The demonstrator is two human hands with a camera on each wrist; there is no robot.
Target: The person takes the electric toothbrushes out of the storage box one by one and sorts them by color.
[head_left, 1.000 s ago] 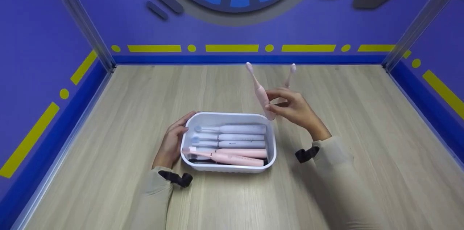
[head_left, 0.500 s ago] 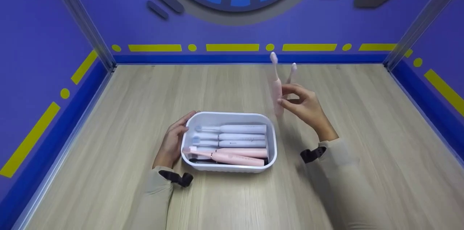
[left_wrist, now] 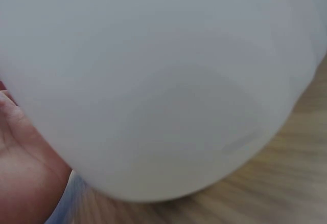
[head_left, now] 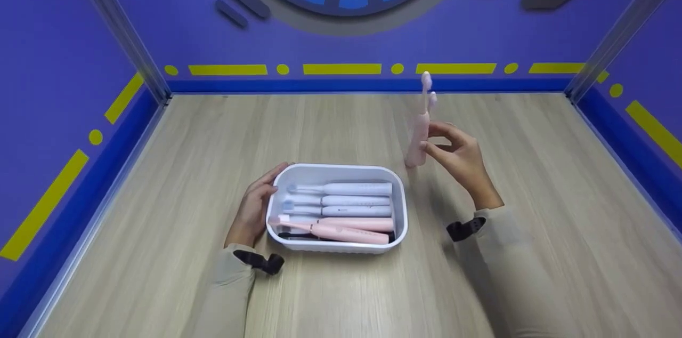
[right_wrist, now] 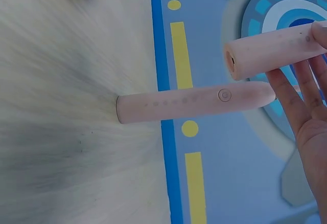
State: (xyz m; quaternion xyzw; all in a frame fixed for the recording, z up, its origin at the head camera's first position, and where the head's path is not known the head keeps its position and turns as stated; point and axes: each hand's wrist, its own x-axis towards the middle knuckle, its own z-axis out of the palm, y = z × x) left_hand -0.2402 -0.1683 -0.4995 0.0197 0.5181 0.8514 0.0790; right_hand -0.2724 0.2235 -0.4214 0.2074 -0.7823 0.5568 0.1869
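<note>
In the head view my left hand (head_left: pixel 252 209) holds the left end of a white plastic bin (head_left: pixel 341 248), thumb at the rim and fingers along the outside. The left wrist view is filled by the bin's wall (left_wrist: pixel 163 81). Several electric toothbrushes lie in the bin, white ones (head_left: pixel 356 189) behind pink ones (head_left: pixel 349 233), with a dark one (head_left: pixel 298 237) partly hidden at the front. My right hand (head_left: pixel 459 159) pinches a pink electric toothbrush (head_left: pixel 419 138) by its handle, brush head up, above the table. Behind it another pink toothbrush (right_wrist: pixel 191 101) stands upright on the table.
The light wood table (head_left: pixel 213 141) is bounded by blue-purple panels (head_left: pixel 341 50) with yellow markings at the back and both sides. Metal posts (head_left: pixel 120 29) mark the back corners. Black wrist cameras (head_left: pixel 258 262) sit on both sleeves.
My right hand has moved the pink toothbrush right and away from the bin's corner, and its tilt has swung from left to slightly right. The left hand and bin have stayed put.
</note>
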